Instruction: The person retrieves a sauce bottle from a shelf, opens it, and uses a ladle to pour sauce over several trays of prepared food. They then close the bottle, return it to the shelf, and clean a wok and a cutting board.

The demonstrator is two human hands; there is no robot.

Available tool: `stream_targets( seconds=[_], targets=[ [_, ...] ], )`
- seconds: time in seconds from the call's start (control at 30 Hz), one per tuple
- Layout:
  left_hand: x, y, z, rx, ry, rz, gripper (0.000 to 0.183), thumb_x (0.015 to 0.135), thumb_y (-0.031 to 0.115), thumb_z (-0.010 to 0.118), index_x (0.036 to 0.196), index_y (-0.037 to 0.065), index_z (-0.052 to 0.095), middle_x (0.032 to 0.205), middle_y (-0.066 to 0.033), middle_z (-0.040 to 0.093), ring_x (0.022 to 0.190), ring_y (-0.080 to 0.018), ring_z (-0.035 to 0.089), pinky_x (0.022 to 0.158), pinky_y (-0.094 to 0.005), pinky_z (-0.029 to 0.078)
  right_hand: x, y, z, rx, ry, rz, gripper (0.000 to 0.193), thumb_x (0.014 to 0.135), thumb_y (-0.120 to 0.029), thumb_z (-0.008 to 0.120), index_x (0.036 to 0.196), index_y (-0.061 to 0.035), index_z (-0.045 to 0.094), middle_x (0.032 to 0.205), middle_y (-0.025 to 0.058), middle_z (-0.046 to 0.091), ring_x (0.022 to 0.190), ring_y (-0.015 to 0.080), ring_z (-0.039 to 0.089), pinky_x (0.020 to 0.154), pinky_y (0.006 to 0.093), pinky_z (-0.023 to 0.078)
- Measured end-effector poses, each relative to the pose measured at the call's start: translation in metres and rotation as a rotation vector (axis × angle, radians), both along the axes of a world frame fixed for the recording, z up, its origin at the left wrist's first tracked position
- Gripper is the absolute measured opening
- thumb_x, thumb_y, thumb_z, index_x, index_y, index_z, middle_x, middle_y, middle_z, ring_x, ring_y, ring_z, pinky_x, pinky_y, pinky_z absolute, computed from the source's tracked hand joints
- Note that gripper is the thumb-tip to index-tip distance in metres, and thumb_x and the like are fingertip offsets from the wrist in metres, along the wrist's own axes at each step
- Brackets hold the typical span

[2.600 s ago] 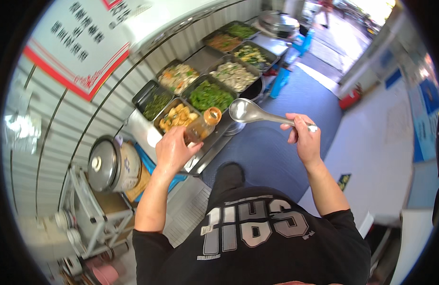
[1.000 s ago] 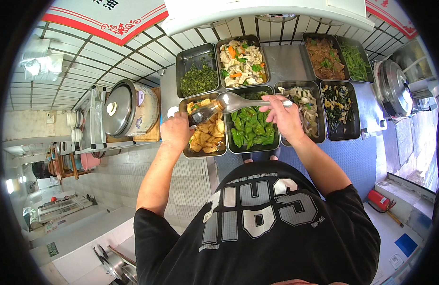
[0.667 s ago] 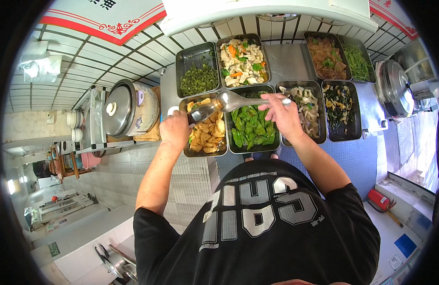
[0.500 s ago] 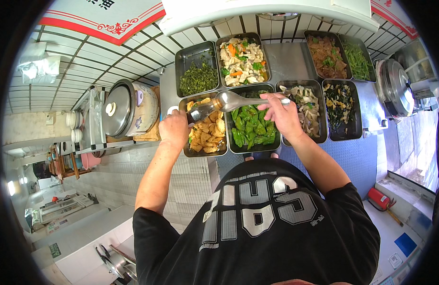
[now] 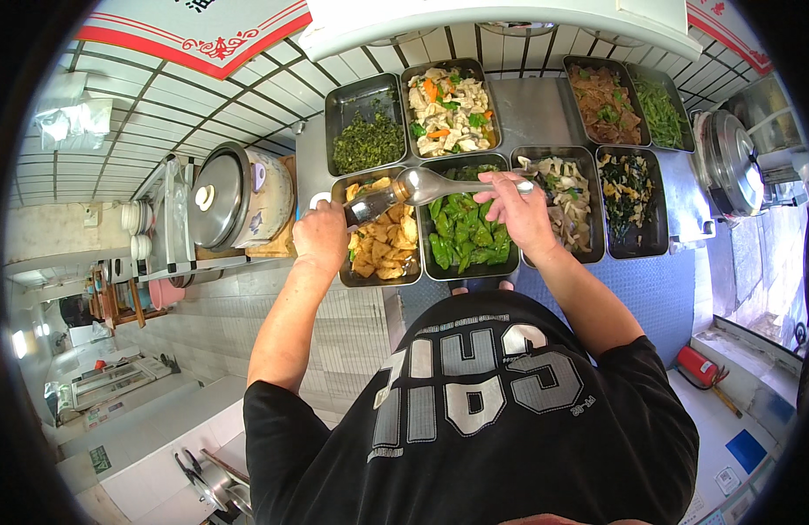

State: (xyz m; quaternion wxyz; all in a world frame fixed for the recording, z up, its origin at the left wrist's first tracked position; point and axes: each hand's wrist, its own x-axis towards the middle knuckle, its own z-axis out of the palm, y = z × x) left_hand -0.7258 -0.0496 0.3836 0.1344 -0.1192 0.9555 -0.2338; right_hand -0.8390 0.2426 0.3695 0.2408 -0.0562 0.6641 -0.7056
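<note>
My right hand (image 5: 522,208) grips the handle of a large metal serving spoon (image 5: 448,186), held level above the trays with its bowl pointing left. My left hand (image 5: 321,232) is closed round a dark, shiny utensil (image 5: 369,208) whose exact kind I cannot make out; a white part shows above the fingers. The utensil's far end meets or overlaps the spoon's bowl. Beneath the left hand's utensil lies a tray of browned, sliced food (image 5: 384,249). Below the spoon sits a tray of green peppers (image 5: 468,238). Nearest my right hand is a tray of pale mushroom-like pieces (image 5: 569,206).
More trays hold chopped greens (image 5: 369,140), pale slices with carrot (image 5: 448,105), brown noodle-like food (image 5: 601,101), green stalks (image 5: 657,109) and dark greens with egg (image 5: 628,197). A lidded pot (image 5: 247,201) stands left, metal lids (image 5: 728,162) right. A fire extinguisher (image 5: 700,366) is lower right.
The view has shifted very slightly. Both hands, the spoon and the dark utensil keep nearly the same positions over the trays.
</note>
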Motion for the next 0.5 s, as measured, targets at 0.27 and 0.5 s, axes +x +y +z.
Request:
stream_targets(
  seconds=[0.27,0.5],
  targets=[
    [0.0028,-0.0027,-0.0051,-0.054,-0.040,0.045,0.048,0.076,0.044,0.082,0.103,0.010,0.062,0.098,-0.0059,0.064,0.087,-0.0233,0.071,0.070,-0.0357,0.059,0.0025,-0.0022,0.0001,0.002,0.006,0.005,0.042,0.102,-0.037,0.049,0.117,-0.0020,0.067,0.090,0.0119,0.073,0.062,0.0097,0.060,0.055,0.0225,0.044],
    [0.0053,0.0008,-0.0032,-0.065,-0.048,0.046,0.047,0.074,0.040,0.083,0.103,0.010,0.062,0.098,-0.0060,0.064,0.088,-0.0233,0.070,0.070,-0.0358,0.059,0.0026,-0.0008,0.0003,0.018,0.006,0.013,0.043,0.102,-0.037,0.048,0.117,-0.0011,0.066,0.090,0.0120,0.073,0.062,0.0101,0.060,0.056,0.0230,0.045]
  ],
)
